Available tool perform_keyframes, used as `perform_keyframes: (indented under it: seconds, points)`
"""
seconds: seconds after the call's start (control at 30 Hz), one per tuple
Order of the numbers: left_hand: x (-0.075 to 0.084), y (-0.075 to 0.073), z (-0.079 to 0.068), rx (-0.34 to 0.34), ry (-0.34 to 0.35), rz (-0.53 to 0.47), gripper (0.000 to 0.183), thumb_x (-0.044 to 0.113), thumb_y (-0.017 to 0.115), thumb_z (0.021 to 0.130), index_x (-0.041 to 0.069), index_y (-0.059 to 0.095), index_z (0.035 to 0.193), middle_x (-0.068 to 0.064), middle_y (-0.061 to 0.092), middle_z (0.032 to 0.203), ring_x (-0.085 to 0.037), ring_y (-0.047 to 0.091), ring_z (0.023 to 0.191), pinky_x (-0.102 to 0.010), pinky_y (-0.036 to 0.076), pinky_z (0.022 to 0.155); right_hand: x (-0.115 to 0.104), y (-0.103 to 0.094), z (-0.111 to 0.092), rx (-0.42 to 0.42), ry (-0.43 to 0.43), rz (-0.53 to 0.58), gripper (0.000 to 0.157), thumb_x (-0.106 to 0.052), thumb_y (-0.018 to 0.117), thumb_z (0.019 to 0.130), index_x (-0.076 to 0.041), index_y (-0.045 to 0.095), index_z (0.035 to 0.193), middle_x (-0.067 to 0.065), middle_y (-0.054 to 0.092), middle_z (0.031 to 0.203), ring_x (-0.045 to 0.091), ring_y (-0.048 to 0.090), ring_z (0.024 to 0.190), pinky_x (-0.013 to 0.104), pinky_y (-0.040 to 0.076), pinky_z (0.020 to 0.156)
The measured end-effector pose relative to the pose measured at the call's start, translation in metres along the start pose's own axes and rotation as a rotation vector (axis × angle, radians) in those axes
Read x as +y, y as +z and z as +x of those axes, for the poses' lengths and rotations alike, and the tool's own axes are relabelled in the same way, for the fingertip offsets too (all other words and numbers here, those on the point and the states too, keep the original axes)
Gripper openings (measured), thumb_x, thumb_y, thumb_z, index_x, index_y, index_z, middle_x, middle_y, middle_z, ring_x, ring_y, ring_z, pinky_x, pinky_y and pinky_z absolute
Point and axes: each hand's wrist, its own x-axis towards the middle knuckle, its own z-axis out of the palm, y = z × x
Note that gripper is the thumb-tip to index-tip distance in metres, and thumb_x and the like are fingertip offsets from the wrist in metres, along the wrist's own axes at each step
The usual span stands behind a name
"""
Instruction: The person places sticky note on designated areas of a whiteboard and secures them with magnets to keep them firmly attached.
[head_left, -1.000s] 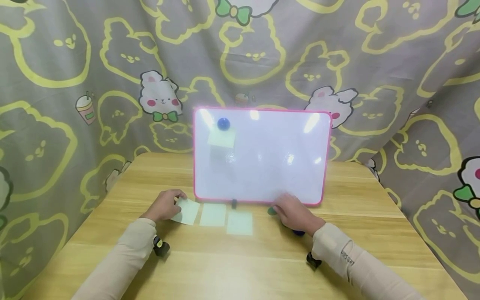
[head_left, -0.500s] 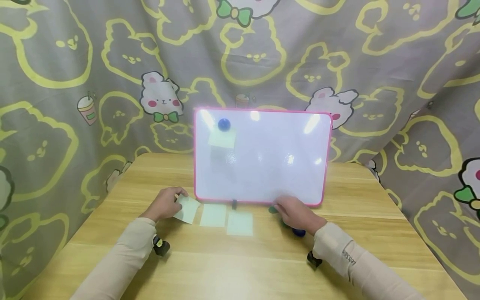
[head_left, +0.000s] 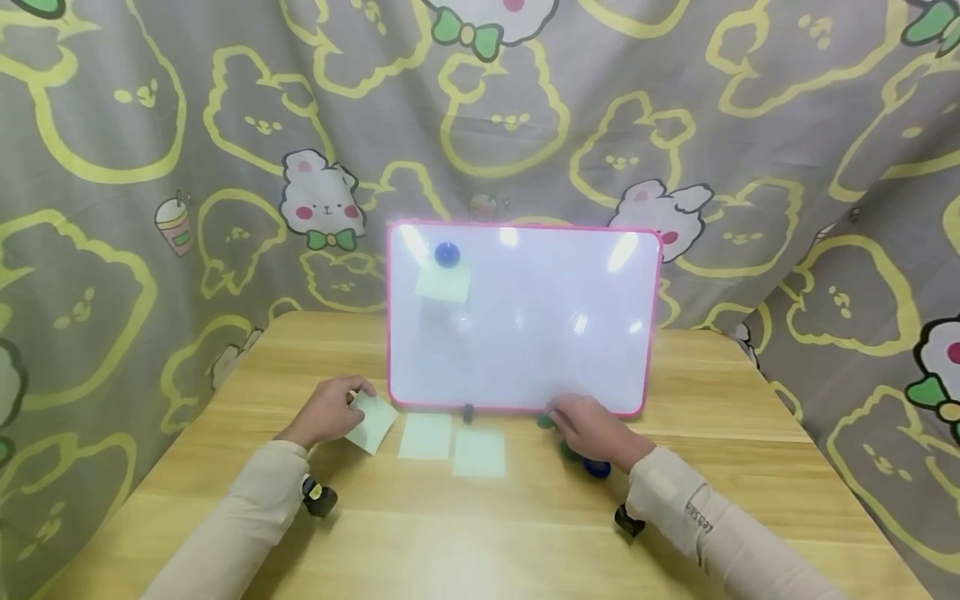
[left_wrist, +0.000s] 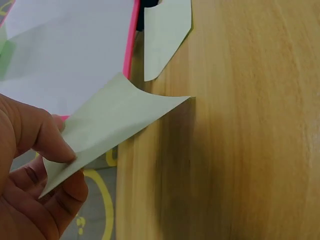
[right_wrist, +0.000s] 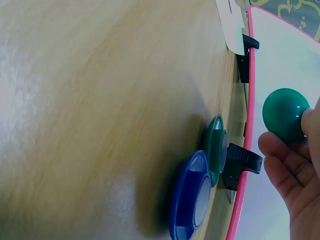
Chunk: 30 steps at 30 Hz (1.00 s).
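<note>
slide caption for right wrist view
Right hand pinching a green magnet by the whiteboard, a blue magnet and second green magnet on the table.

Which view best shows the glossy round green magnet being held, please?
Right wrist view: the held green magnet appears close up, nearly whole. The head view shows only a small part; left wrist, none.

Gloss is seen on the whiteboard (head_left: 525, 333) at head-view centre, cloth in the curtain (head_left: 405, 117) above, smooth wood grain on the table (head_left: 480, 533) and matt paper in the notes (head_left: 480, 452) below; the green magnets (right_wrist: 284, 112) are made of shiny plastic.
</note>
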Motion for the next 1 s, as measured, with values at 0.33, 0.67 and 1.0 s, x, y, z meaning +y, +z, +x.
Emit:
perform_keyframes:
  seconds: [0.33, 0.67, 1.0]
  points:
    - [0.005, -0.003, 0.001, -0.014, 0.073, -0.018, 0.030, -0.005, 0.056, 0.071, 0.005, 0.061, 0.099, -0.009, 0.060, 0.085, -0.020, 0.056, 0.069, -0.028, 0.049, 0.051, 0.005, -0.003, 0.000, 0.023, -0.013, 0.008, 0.011, -0.006, 0.051, 0.090, -0.009, 0.061, 0.088, -0.001, 0.061, 0.078, 0.008, 0.055, 0.071, 0.028, 0.049, 0.066]
    - [0.010, -0.002, 0.003, -0.032, 0.108, -0.022, 0.032, -0.006, 0.055, 0.070, 0.005, 0.061, 0.100, -0.009, 0.061, 0.088, -0.019, 0.056, 0.070, -0.027, 0.048, 0.051, 0.001, -0.010, 0.003, -0.003, 0.040, 0.039, 0.008, -0.007, 0.052, 0.090, -0.009, 0.060, 0.087, 0.001, 0.060, 0.075, 0.004, 0.052, 0.066, 0.025, 0.048, 0.063]
    - [0.019, -0.003, 0.003, -0.012, 0.158, -0.001, 0.037, -0.004, 0.053, 0.070, 0.009, 0.062, 0.103, -0.012, 0.058, 0.108, -0.022, 0.055, 0.081, -0.028, 0.046, 0.054, -0.002, -0.017, 0.006, -0.037, 0.134, 0.093, 0.008, -0.009, 0.052, 0.091, -0.011, 0.060, 0.091, 0.001, 0.061, 0.078, 0.006, 0.054, 0.067, 0.024, 0.048, 0.064]
